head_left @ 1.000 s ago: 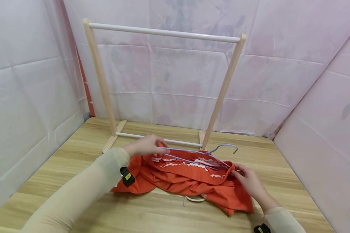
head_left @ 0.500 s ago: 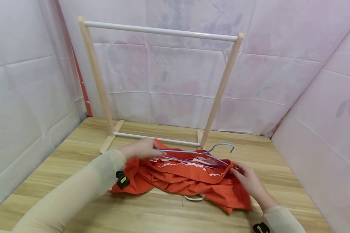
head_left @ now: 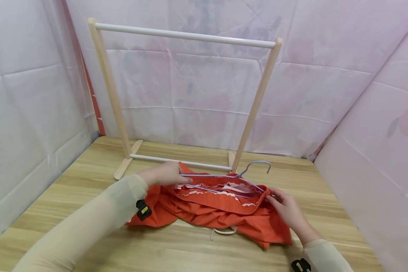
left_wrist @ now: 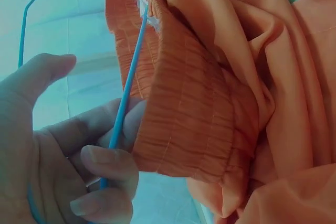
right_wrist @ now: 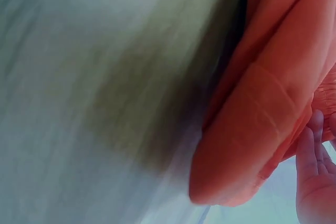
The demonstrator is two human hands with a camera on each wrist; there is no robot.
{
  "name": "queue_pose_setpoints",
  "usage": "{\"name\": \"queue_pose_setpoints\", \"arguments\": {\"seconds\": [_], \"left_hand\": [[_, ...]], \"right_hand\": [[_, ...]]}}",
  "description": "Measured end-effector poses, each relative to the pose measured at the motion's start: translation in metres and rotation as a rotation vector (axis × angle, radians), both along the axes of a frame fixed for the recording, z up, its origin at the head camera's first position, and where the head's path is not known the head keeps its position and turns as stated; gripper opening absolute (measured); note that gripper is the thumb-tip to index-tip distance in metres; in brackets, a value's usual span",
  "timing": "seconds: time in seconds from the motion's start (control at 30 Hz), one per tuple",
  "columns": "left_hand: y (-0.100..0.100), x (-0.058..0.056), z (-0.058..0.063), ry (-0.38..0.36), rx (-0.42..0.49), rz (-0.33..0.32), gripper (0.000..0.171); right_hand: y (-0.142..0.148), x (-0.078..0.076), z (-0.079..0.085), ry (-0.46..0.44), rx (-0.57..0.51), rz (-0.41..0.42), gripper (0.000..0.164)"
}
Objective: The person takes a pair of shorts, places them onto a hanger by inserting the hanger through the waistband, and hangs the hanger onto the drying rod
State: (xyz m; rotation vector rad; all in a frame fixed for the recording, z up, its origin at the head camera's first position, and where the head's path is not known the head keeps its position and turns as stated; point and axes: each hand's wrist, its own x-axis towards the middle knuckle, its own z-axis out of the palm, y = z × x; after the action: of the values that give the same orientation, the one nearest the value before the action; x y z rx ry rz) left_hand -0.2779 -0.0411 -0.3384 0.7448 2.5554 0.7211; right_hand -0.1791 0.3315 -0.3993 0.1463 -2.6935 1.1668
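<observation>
In the head view, an orange-red garment (head_left: 221, 207) with a gathered elastic waistband lies bunched on the table. A thin blue-purple wire hanger (head_left: 209, 175) sits partly inside the waist opening, its hook (head_left: 258, 162) standing up toward the right. My left hand (head_left: 164, 174) holds the hanger's left end; the left wrist view shows fingers (left_wrist: 107, 203) curled round the blue wire, beside the waistband (left_wrist: 181, 103). At the opening's right end, my right hand (head_left: 288, 212) pinches the waistband, near the hanger's right end. Only part of that hand appears in the right wrist view.
Behind the garment stands a wooden rack with a white top rail (head_left: 185, 35) and a lower white rail (head_left: 181, 161). Pale floral cloth (head_left: 204, 90) hangs around the wooden table (head_left: 156, 249). A cream loop (head_left: 224, 231) shows under the garment's front edge.
The hanger's hook has tilted up a little. My left hand sits slightly lower at the hanger's left end. My right hand keeps its hold on the waistband. The head view has shifted slightly.
</observation>
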Motion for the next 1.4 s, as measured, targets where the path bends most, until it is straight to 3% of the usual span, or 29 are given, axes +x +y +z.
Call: {"name": "queue_pose_setpoints", "arguments": {"seconds": [0.2,0.47,0.57,0.7,0.8,1.0,1.13,1.2,1.33,1.4], "left_hand": [[0.007,0.002,0.002,0.023,-0.021,0.014,0.048],[0.000,-0.002,0.004,0.002,0.080,-0.032,0.036],[-0.007,-0.006,0.003,-0.061,0.127,-0.025,0.043],[-0.024,-0.010,-0.002,-0.184,0.211,0.037,0.059],[-0.038,-0.012,-0.009,-0.199,0.293,0.044,0.059],[-0.059,-0.008,-0.025,-0.063,0.396,-0.079,0.042],[-0.063,-0.003,-0.034,-0.007,0.410,-0.088,0.043],[-0.062,0.000,-0.039,0.123,0.325,-0.136,0.039],[-0.055,0.004,-0.046,0.538,0.044,-0.323,0.024],[-0.051,0.005,-0.049,0.696,-0.047,-0.412,0.018]], "right_hand": [[0.000,-0.001,-0.001,0.028,0.017,0.010,0.027],[0.001,-0.001,-0.001,0.021,0.049,0.053,0.022],[0.001,-0.003,-0.001,-0.001,0.069,0.059,0.019],[-0.001,-0.004,-0.001,-0.027,0.082,0.061,0.016],[-0.002,-0.005,-0.001,-0.036,0.089,0.058,0.015],[-0.003,-0.005,0.001,-0.041,0.097,0.064,0.015],[-0.001,-0.004,0.003,-0.045,0.120,0.058,0.015],[0.001,-0.004,0.003,-0.048,0.129,0.053,0.015],[0.006,-0.003,0.001,-0.050,0.124,0.057,0.014],[0.007,-0.003,0.000,-0.045,0.128,0.061,0.014]]}}
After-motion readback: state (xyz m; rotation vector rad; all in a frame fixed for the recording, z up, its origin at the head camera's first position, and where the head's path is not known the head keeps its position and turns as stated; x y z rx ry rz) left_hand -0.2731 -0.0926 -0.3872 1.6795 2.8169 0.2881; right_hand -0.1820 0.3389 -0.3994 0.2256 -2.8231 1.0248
